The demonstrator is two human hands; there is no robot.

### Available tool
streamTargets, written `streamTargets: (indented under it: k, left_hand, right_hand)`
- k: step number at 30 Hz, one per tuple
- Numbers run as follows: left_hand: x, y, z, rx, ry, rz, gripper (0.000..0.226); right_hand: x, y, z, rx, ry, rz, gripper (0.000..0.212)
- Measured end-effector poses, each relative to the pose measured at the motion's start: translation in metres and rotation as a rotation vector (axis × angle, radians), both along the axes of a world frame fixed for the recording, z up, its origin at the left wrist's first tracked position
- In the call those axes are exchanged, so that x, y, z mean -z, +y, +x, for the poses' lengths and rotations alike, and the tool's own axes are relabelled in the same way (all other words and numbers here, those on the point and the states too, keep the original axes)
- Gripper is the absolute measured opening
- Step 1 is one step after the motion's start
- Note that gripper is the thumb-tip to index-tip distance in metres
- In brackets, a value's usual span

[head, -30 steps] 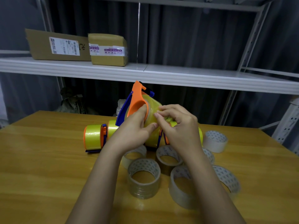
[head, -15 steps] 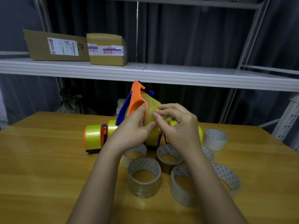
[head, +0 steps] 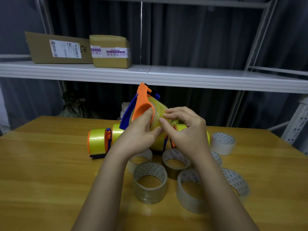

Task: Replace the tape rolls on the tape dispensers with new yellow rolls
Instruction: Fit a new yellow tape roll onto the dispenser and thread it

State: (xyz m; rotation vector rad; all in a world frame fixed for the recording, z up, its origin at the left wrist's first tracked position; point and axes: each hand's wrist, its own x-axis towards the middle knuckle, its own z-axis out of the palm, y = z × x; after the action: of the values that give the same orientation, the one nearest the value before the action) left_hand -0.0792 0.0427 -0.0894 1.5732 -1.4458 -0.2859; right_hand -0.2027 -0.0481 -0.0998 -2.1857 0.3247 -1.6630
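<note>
- Two bare hands meet above the wooden table [head: 41, 172], raising an orange-and-blue tape dispenser [head: 141, 104] clear of it.
- Left hand [head: 138, 135]: fingers curled around the dispenser's orange side plate, thumb resting on the yellow roll [head: 159, 108] mounted in it.
- Right hand [head: 186, 130]: fingertips narrowed to a pinch on the surface of that yellow roll; whether a loose tape end lies between them cannot be told.
- Second dispenser [head: 98, 141], loaded with yellow tape, lies on the table to the left of the held dispenser and below it.
- More yellow tape and orange parts show just behind the right hand, mostly hidden.
- Several clear and brownish tape rolls [head: 150, 182] stand on the table, nearer the camera than the held dispenser; a white roll [head: 222, 143] sits to its right.
- Two cardboard boxes [head: 110, 50] rest on the white shelf [head: 200, 77] above and behind the held dispenser.
</note>
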Motion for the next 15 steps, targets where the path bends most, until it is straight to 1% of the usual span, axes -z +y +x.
streamTargets:
  k: [4,9,15]
  left_hand:
    - [-0.0004,0.0003,-0.0012,-0.014,0.000,0.011,0.046]
    - [0.0011,-0.0019,-0.0006,-0.018,-0.012,0.012,0.038]
    - [0.0001,0.0016,0.0004,-0.022,0.019,0.019,0.054]
  right_hand:
    - [-0.0012,0.0002,-0.0005,-0.001,0.016,0.016,0.011]
    - [0.0004,0.0015,0.0016,0.006,0.015,0.038,0.009]
    - [0.0036,0.0044,0.0063,0.014,-0.006,0.059,0.011]
